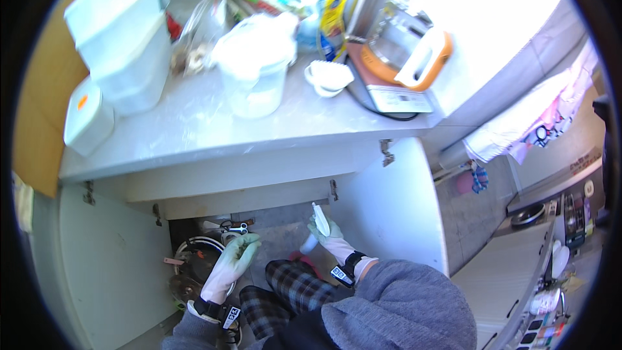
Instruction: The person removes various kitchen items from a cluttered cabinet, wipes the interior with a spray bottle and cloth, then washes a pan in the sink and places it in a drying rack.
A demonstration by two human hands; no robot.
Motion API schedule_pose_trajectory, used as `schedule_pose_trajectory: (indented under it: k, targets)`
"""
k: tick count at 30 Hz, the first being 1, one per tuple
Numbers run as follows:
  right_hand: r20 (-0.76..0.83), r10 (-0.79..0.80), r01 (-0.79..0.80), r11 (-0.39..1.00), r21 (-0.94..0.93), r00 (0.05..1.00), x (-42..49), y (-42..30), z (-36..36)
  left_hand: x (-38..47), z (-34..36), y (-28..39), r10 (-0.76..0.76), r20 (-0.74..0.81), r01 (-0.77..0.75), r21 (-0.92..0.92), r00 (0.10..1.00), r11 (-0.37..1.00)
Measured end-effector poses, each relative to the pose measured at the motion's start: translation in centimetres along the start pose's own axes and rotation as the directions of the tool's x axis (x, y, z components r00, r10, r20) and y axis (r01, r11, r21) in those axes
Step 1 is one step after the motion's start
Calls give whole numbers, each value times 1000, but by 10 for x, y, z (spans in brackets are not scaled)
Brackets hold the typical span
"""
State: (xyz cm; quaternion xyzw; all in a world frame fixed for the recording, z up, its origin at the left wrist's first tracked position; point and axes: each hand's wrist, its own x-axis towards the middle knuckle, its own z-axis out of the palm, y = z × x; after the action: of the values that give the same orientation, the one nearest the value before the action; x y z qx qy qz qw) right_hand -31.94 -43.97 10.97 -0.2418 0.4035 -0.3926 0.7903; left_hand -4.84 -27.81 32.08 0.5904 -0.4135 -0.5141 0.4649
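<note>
My left hand point(238, 255), in a pale green and white glove, is raised over pots with its fingers loosely curled and apart; I see nothing in it. Near it are white-handled scissors point(239, 228) and a round pot or pan with a dark inside point(199, 260). A slim white plastic piece point(320, 221), its exact kind unclear, is held in my gloved right hand point(330, 238). Just below that hand shows a white cylindrical item point(308, 244); whether the hand touches it, I cannot tell. Both wrists wear black straps with printed tags.
Open cabinet doors stand left point(116, 262) and right point(393, 199). Above, the countertop point(194, 131) carries stacked plastic containers point(126, 53), a lidded clear tub point(255, 78), a white plastic part point(329, 78), bags, and a glass jug with an orange-and-white handle point(427, 61).
</note>
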Motion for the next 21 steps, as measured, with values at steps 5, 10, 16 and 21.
schedule_pose_trajectory:
  k: [5,10,16,21]
  targets:
    - [164,12,148,377,-914,986,-95,-110,87,-41,13,98,-146,-96,144,-23,985,989]
    - [330,130,-21,949,-316,935,-205,-272,175,-59,32,196,-195,-109,199,34,975,979]
    - [392,-401,541,755,-370,828,-277,-402,206,-32,57,259,-134,-98,124,-99,986,987]
    - [-69,-653,565,698,-440,754,-342,-441,188,0,68,277,-19,75,20,-4,997,1000]
